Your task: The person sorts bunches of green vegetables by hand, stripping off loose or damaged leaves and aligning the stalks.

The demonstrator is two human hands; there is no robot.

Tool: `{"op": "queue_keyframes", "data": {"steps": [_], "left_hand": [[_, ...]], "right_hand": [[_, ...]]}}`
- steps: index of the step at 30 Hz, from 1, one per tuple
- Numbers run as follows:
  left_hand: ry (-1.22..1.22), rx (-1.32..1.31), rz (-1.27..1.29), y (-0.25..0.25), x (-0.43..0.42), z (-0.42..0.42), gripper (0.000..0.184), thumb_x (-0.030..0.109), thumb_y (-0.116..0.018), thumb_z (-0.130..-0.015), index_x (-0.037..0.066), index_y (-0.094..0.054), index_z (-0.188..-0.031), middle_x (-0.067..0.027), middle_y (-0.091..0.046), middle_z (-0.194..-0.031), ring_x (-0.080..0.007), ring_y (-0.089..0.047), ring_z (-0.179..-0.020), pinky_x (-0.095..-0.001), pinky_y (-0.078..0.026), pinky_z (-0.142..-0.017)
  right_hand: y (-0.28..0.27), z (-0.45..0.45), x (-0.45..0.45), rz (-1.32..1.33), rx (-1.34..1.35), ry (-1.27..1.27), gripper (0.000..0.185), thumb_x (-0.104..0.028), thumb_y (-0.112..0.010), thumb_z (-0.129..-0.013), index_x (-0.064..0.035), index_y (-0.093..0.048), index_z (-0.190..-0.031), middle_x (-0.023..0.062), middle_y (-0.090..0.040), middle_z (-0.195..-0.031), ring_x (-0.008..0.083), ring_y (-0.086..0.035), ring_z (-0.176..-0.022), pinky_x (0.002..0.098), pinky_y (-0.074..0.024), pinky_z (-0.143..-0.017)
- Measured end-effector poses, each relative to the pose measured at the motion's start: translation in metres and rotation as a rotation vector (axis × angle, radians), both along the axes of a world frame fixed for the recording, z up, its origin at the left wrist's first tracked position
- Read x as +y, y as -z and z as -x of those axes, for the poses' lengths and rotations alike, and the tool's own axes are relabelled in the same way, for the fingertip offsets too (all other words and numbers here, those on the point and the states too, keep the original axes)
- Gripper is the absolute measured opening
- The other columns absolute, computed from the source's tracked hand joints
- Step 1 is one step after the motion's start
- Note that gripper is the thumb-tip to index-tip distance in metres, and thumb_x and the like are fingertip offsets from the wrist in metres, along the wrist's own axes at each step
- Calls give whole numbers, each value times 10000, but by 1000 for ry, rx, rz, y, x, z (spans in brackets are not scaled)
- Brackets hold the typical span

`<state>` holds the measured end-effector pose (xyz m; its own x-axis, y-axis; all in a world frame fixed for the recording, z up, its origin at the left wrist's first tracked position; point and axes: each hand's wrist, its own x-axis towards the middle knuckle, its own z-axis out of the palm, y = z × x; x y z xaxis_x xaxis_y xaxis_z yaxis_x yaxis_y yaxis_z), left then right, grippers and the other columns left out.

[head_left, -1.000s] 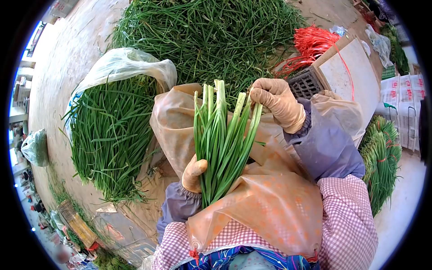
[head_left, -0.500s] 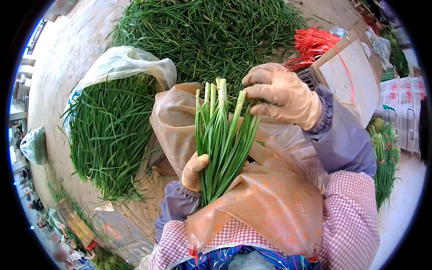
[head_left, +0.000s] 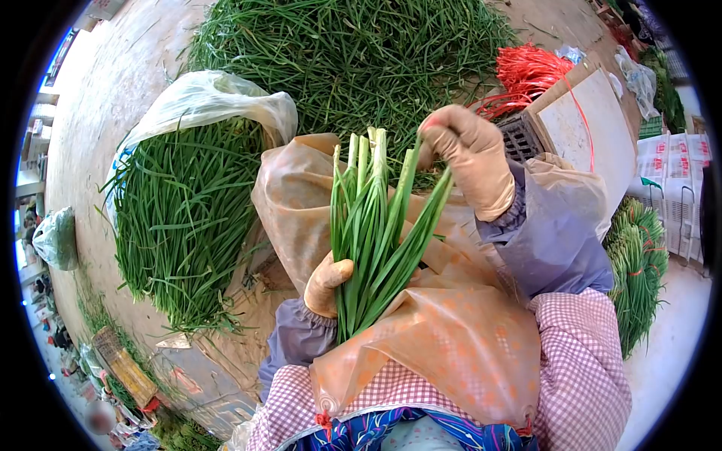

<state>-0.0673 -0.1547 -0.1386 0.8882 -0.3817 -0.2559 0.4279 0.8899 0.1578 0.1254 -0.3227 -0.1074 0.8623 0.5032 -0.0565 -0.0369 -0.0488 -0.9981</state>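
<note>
Passage lies over pale tan ground [head_left: 86,143] at left of frame, beside a translucent white plastic bag [head_left: 199,96]. Beyond the right tan-gloved hand [head_left: 475,158], a broad heap of loose green leaves [head_left: 353,68] bars upper centre, a flat white board [head_left: 583,124] upper right.

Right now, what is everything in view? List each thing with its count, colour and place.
Bunch of long-leaved greens: one, green with pale ends, over the lap
Loose greens pile: one, green, floor ahead
Bagged greens: one mass, green, left
Open plastic bag: one, whitish, around those greens
Red strips: many, red, upper right
Dark crate: one, blackish, beside the board
Board: one, white, right
Tied greens: several, green, far right
Filled bag: one, translucent, far left
Left-edge background: too small to tell
Apron: one, tan-orange, lap
Sleeves: two, purple-grey, forearms
Left hand: one, tan-gloved, gripping the bunch
Right hand: one, tan-gloved, near the pale ends
</note>
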Motion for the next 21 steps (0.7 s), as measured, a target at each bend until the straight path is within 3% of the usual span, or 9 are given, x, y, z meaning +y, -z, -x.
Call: {"op": "queue_keyframes", "data": {"steps": [3,6,7,8,10,13,15,18,21], "left_hand": [[7,3,-6,2,1,0,788,289,-717,-811,-19,-340,-1430,-238,-535,-1315,-363,-578,-1174,-471,-524,-971],[-7,12,-11,1,-1,3,794,312,-703,-822,-14,-330,-1442,-252,-521,-1328,-392,-555,-1191,-494,-480,-1011],[-8,-7,-22,6,-1,5,796,327,-681,-838,-6,-311,-1459,-269,-502,-1347,-426,-532,-1212,-525,-444,-1041],[-15,-30,-36,9,1,4,797,342,-658,-854,3,-293,-1476,-286,-483,-1366,-460,-508,-1232,-556,-408,-1070],[-27,-11,-86,-2,-1,-2,779,334,-684,-850,-3,-326,-1454,-233,-513,-1340,-370,-554,-1189,-467,-468,-1009],[-6,48,-197,0,-2,-2,714,266,-690,-862,15,-358,-1441,-162,-550,-1310,-271,-589,-1144,-385,-502,-962],[-1,80,-266,-2,-4,-2,698,227,-679,-874,35,-346,-1456,-133,-552,-1313,-244,-587,-1141,-372,-496,-965],[26,104,-276,-12,-4,-6,728,198,-674,-877,51,-305,-1488,-100,-545,-1331,-216,-581,-1144,-345,-479,-987],[32,104,-229,-2,0,-4,744,186,-674,-872,51,-291,-1496,-102,-530,-1350,-213,-582,-1146,-348,-483,-986]], "right_hand": [[1,-27,-5,-189,-56,341,142,-186,-594,-973,-54,-627,-935,68,-661,-666,155,-628,-562,285,-517,-539],[26,-106,-55,-316,15,721,157,-74,-592,-929,-5,-585,-1070,92,-663,-737,194,-642,-627,308,-549,-634],[36,-121,-69,1,-20,655,281,-135,-549,-985,-3,-537,-1233,81,-677,-1007,188,-666,-922,309,-520,-877],[52,-120,-77,104,-83,561,352,-148,-565,-981,-15,-505,-1301,96,-636,-1123,192,-619,-1040,317,-488,-935],[50,-96,-78,247,-100,273,519,-289,-537,-1002,-43,-410,-1441,148,-505,-1369,220,-486,-1278,332,-426,-1026],[16,-78,-66,-265,233,-68,601,-450,-458,-1010,-38,-401,-1443,136,-508,-1382,254,-490,-1280,354,-375,-1074],[0,-59,-35,-156,-35,1,686,-544,-370,-1008,-43,-351,-1476,132,-496,-1415,284,-449,-1324,382,-285,-1137],[16,-36,-13,6,-298,-537,709,-544,-392,-999,-37,-330,-1490,133,-495,-1428,284,-408,-1363,399,-232,-1164],[11,-36,-12,-153,-27,-471,662,-538,-395,-1000,-57,-400,-1455,145,-551,-1367,271,-475,-1315,398,-314,-1132]]}}
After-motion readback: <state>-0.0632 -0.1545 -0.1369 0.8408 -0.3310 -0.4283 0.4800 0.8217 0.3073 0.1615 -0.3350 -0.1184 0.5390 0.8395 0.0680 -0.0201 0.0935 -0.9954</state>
